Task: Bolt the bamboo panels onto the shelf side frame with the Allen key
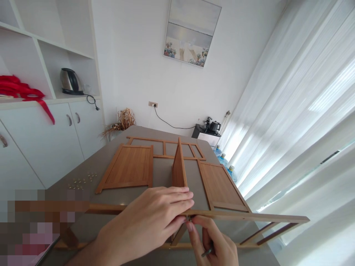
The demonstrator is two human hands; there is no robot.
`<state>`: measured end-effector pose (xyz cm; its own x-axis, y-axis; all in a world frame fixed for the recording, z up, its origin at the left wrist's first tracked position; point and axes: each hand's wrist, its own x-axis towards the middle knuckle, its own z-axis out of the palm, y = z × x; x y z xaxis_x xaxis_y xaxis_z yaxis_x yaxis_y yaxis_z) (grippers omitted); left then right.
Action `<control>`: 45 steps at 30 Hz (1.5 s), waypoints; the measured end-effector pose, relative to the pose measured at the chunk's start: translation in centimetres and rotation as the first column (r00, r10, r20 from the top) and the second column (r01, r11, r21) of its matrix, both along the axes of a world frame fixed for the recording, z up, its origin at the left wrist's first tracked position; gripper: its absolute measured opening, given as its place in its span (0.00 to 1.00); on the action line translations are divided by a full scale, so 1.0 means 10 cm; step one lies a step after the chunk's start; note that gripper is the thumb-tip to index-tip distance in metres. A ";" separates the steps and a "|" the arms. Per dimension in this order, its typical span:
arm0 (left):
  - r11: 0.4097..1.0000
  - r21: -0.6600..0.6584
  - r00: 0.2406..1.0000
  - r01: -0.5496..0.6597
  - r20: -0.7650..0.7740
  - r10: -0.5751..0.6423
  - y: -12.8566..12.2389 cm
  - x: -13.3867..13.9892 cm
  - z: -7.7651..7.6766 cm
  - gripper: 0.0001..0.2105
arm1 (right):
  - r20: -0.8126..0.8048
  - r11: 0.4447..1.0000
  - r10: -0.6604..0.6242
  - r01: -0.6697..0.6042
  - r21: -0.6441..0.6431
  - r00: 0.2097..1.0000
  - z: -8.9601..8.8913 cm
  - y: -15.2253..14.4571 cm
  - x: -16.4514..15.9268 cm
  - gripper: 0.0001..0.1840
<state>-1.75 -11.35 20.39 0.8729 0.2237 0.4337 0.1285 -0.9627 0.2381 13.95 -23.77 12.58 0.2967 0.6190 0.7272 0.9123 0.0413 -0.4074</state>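
Observation:
My left hand [155, 212] lies across the joint where a standing wooden panel [180, 170] meets the rail of a wooden frame [249, 216] set on its long edge. Its fingers are together over the panel's near end, with the thumb against the frame's near side. Just below the rail, my right hand [212, 240] pinches a small metal screw [190, 218] at the joint between thumb and forefinger. A thin dark metal tool [207, 252], its kind partly hidden, is tucked under the curled fingers of that same hand.
Flat on the grey table [163, 175] lie a left wooden panel [130, 166], a right wooden panel [223, 184] and a slatted frame [158, 140]. Several small metal fittings [80, 181] are scattered at the left. The lower left corner is blurred out.

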 end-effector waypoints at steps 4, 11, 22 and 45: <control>0.998 -0.061 0.999 -0.013 -0.037 0.011 -0.02 -0.01 0.05 0.13 | -0.097 0.998 0.061 -0.063 -0.014 0.993 -0.02 -0.02 0.01 0.16; 0.978 -0.187 0.994 -0.096 -0.067 0.085 -0.02 -0.02 0.05 0.08 | -0.199 0.993 0.087 -0.101 -0.059 0.976 0.03 -0.05 -0.03 0.14; 0.989 -0.138 0.998 -0.054 -0.026 0.051 -0.03 -0.03 0.01 0.10 | -0.322 0.999 -0.040 0.034 -0.023 0.946 0.08 -0.03 -0.21 0.19; 0.997 0.028 0.997 0.076 0.027 -0.077 -0.03 0.02 -0.02 0.06 | -0.463 0.997 -0.053 0.018 -0.081 0.885 -0.18 -0.12 -0.25 0.23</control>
